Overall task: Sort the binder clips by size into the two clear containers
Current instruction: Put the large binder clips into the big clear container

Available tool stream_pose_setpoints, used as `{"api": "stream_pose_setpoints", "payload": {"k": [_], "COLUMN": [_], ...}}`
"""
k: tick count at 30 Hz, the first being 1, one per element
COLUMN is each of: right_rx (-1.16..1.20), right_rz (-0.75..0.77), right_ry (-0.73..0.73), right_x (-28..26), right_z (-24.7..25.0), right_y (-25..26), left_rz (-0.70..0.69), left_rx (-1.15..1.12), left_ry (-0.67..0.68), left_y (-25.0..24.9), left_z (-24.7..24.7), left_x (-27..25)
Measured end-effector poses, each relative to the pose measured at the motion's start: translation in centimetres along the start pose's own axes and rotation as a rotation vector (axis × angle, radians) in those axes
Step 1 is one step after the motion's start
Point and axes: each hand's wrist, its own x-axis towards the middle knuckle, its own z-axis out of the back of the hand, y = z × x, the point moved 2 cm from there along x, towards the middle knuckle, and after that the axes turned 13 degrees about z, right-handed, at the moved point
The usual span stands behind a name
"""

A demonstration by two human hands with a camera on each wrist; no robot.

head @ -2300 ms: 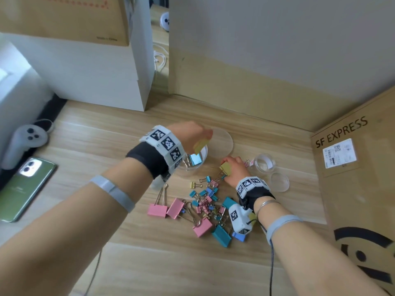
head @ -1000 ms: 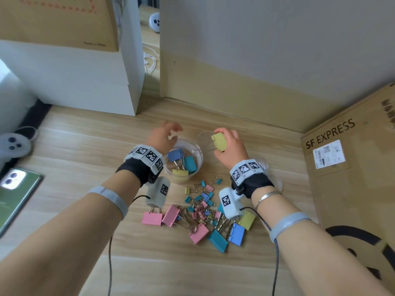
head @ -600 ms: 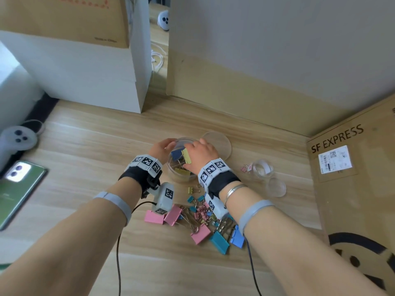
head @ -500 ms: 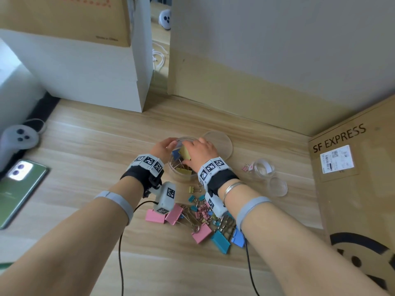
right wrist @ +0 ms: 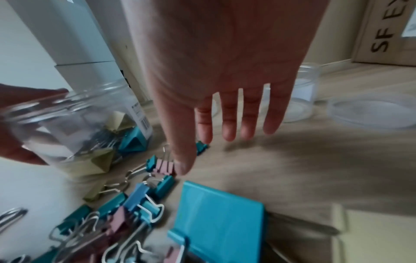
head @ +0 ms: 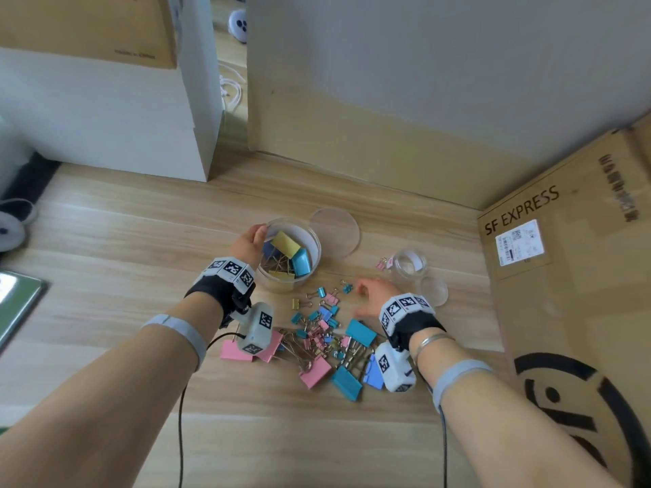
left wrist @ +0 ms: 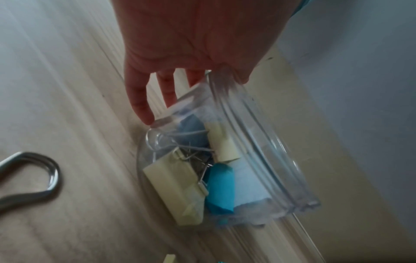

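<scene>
1. The large clear container [head: 289, 255] stands on the wooden floor [head: 105, 262] at about 12 o'clock from the pile of binder clips [head: 317, 339]; its round lid [head: 334, 228] lies flat just beside it at 1 o'clock.
2. The left hand [head: 248, 246] grips the container at its 9 o'clock side, thumb on the rim and fingers against the outer wall.
3. The right hand [head: 371, 299] hovers at the pile's 2 o'clock edge, fingers straight and slightly spread, holding nothing.
4. The small clear container [head: 408, 264] sits at 3 o'clock from the large one, well apart, with its small lid [head: 433, 290] just beside it. Bare floor lies between the two containers.
5. An SF EXPRESS carton [head: 577, 276] walls the 3 o'clock side; a white cabinet [head: 105, 118] stands at 10 o'clock.
6. The left wrist view shows yellow and blue large clips [left wrist: 180, 186] through the container wall, the four fingers [left wrist: 139, 99] on the outside. The right wrist view shows the open palm [right wrist: 225, 62] above small pink and teal clips [right wrist: 164, 167], and a large teal clip [right wrist: 216, 217] nearer the camera.
7. Half a second ago the right hand was at the large container's mouth with a yellow clip; now that clip lies on top inside [head: 285, 244], and the hand has come back to the pile.
</scene>
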Motion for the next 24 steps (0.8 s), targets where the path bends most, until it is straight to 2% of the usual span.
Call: {"api": "stream_pose_setpoints", "payload": {"k": [4,9,14,20,24], "right_rx": [0.011,-0.088,-0.127,-0.03,0.008], "right_rz": [-0.06,0.098,0.124,0.172,0.211], "right_ry": [0.041,0.106,0.003,-0.114,-0.088], "right_x": [-2.1,-2.8,-2.1,-2.5,-2.4], "right_z": [-0.8,-3.0,-4.0,-0.7,3.5], "right_y": [-1.8,-0.3,0.3,0.5,1.9], "left_rz": [0.006,-0.02,-0.015,0.0,0.045], "left_rx": [-0.005,0.001,-0.011,-0.018,-0.006], "left_ry": [-0.011,-0.04,-0.035,-0.018,0.023], "left_y": [0.2,0.4,0.3,0.3,0.3], "left_z": [-0.1,-0.4,-0.5,-0.4,-0.1], "left_x": [0.2,0.1,-0.1,-0.2,-0.1]}}
